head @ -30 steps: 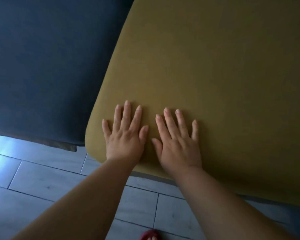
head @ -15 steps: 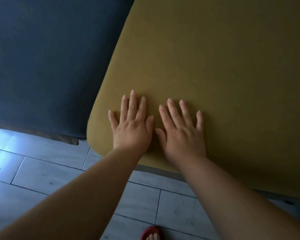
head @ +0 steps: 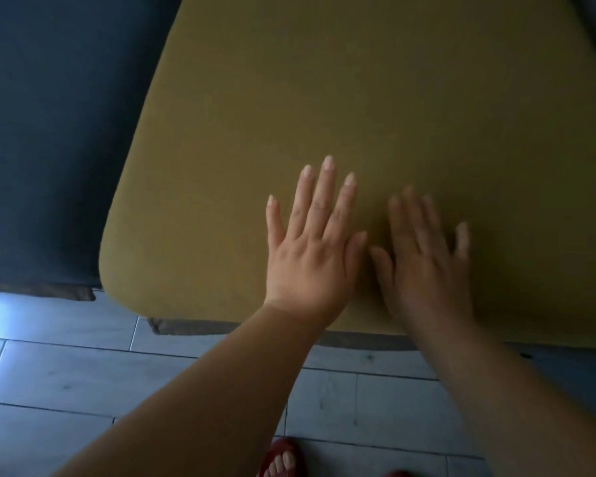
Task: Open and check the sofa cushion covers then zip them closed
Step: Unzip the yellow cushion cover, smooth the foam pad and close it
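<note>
Hands flat, fingers straight, gripping nothing: the left hand [head: 307, 259] and right hand [head: 427, 270] press side by side, thumbs almost touching, on the cushion [head: 324, 98] near its front edge. The cushion lies on the sofa [head: 49, 132]. To do this well, I would press evenly across the cover, feeling for lumps, then tip the cushion to find the zip. No zip shows on this face. The right hand is blurred, and the cushion's far edge is cut off.
</note>
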A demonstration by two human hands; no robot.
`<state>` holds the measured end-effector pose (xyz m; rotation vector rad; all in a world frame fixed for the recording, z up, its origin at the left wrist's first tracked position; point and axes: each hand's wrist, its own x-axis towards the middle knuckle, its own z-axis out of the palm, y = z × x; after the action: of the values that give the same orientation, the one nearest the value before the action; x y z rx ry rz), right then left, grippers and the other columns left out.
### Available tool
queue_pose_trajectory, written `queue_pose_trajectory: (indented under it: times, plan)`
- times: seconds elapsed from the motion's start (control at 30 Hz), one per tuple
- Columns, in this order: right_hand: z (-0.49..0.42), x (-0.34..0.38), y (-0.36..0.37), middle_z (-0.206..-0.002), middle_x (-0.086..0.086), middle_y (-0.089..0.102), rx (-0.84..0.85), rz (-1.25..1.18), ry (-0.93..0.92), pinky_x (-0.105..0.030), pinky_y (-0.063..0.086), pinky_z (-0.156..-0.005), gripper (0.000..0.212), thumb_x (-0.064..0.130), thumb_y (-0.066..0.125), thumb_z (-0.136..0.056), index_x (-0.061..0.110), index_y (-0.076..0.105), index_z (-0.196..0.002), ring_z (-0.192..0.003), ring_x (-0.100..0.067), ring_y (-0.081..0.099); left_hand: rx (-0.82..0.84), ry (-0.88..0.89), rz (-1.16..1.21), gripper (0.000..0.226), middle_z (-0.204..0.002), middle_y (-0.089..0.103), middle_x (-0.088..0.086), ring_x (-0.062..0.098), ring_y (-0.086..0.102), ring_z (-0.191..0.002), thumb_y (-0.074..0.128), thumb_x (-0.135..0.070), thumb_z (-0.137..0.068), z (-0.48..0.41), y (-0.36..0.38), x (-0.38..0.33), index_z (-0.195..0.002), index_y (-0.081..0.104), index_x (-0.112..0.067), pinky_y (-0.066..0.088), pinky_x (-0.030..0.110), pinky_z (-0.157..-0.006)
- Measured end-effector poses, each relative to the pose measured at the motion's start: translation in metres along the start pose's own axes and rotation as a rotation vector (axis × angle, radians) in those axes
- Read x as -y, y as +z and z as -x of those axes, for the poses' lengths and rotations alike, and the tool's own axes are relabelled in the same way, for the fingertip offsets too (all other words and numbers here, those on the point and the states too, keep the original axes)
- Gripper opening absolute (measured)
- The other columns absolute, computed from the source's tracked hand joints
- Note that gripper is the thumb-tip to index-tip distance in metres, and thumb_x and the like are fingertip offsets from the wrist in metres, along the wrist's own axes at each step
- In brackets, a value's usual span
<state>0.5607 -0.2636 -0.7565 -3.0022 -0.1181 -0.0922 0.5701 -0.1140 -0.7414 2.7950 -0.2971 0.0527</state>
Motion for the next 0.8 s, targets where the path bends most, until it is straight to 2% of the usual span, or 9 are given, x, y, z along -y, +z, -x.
queue_pose_trajectory:
  times: [0.07,0.2,0.27,0.37,0.43,0.57,0.63,0.7,0.8]
  plan:
    - [0.006,-0.008,0.005,-0.163,-0.003,0.014,0.053,-0.009,-0.018,-0.063,0.011,-0.116,0.063,0.05,0.02,-0.099,0.018,0.026,-0.153,-0.15,-0.023,0.009,0.133,-0.059,-0.072,0.061,-0.161,-0.008,-0.007,0.011,-0.014,-0.146,0.01,-0.05,-0.096,0.004,0.015,-0.005,-0.153,0.011,-0.028,-0.007,0.051,-0.118]
    - [0.003,-0.017,-0.017,-0.163,-0.002,0.007,-0.197,-0.098,-0.038,-0.058,0.001,-0.116,0.059,0.039,0.033,-0.1,0.017,0.023,-0.154,-0.151,-0.025,0.007,-0.076,-0.046,0.083,0.058,-0.16,0.005,-0.005,0.015,-0.003,-0.148,0.016,-0.045,-0.099,-0.002,0.011,-0.018,-0.152,0.022,-0.022,-0.004,0.048,-0.118]
    - [0.009,-0.024,-0.006,-0.163,-0.001,0.007,-0.134,-0.055,-0.028,-0.06,0.006,-0.117,0.06,0.043,0.027,-0.1,0.017,0.025,-0.154,-0.15,-0.025,0.01,-0.085,-0.019,0.046,0.057,-0.159,0.005,-0.005,0.016,0.0,-0.148,0.019,-0.043,-0.099,0.002,0.02,-0.021,-0.151,0.025,-0.021,-0.001,0.05,-0.118]
    - [0.023,-0.032,0.021,-0.16,-0.004,0.027,-0.001,0.015,-0.038,-0.057,0.016,-0.114,0.06,0.045,0.024,-0.099,0.016,0.037,-0.15,-0.148,-0.025,0.022,0.019,0.019,-0.104,0.058,-0.159,0.02,-0.001,0.017,0.013,-0.147,0.023,-0.045,-0.098,0.019,0.045,-0.018,-0.149,0.033,-0.02,0.011,0.051,-0.117]
    - [0.02,-0.034,0.023,-0.158,-0.004,0.031,-0.022,0.005,-0.032,-0.055,0.015,-0.113,0.058,0.044,0.026,-0.099,0.016,0.039,-0.148,-0.147,-0.025,0.024,-0.001,0.024,-0.124,0.056,-0.157,0.027,-0.001,0.017,0.019,-0.146,0.025,-0.044,-0.098,0.018,0.05,-0.014,-0.147,0.037,-0.019,0.015,0.051,-0.115]
    - [0.02,-0.033,0.021,-0.158,-0.004,0.031,-0.077,-0.02,-0.042,-0.056,0.015,-0.114,0.058,0.044,0.026,-0.099,0.017,0.038,-0.148,-0.147,-0.026,0.025,-0.019,0.042,-0.109,0.056,-0.157,0.026,0.0,0.018,0.018,-0.146,0.025,-0.044,-0.098,0.017,0.044,-0.016,-0.147,0.036,-0.019,0.016,0.052,-0.116]
    - [0.025,-0.032,0.022,-0.157,-0.006,0.033,-0.137,-0.091,-0.059,-0.057,0.011,-0.115,0.051,0.04,0.035,-0.099,0.016,0.041,-0.144,-0.147,-0.027,0.023,-0.057,0.075,-0.052,0.054,-0.156,0.029,0.003,0.02,0.021,-0.145,0.031,-0.04,-0.098,0.022,0.043,-0.015,-0.145,0.038,-0.016,0.017,0.051,-0.116]
    - [0.041,-0.036,0.026,-0.154,-0.009,0.036,-0.217,-0.205,-0.127,-0.059,0.005,-0.116,0.042,0.034,0.052,-0.094,0.015,0.046,-0.131,-0.148,-0.029,0.021,-0.146,0.121,0.009,0.046,-0.152,0.035,0.009,0.023,0.027,-0.144,0.043,-0.033,-0.095,0.038,0.046,-0.01,-0.137,0.045,-0.013,0.02,0.052,-0.115]
    - [0.079,-0.046,0.043,-0.154,-0.012,0.034,-0.229,-0.22,-0.265,-0.06,0.002,-0.117,0.044,0.037,0.072,-0.081,0.015,0.045,-0.109,-0.148,-0.032,0.021,-0.211,0.182,0.026,0.031,-0.148,0.039,0.015,0.029,0.028,-0.143,0.064,-0.023,-0.084,0.075,0.059,0.001,-0.106,0.044,-0.014,0.02,0.058,-0.112]
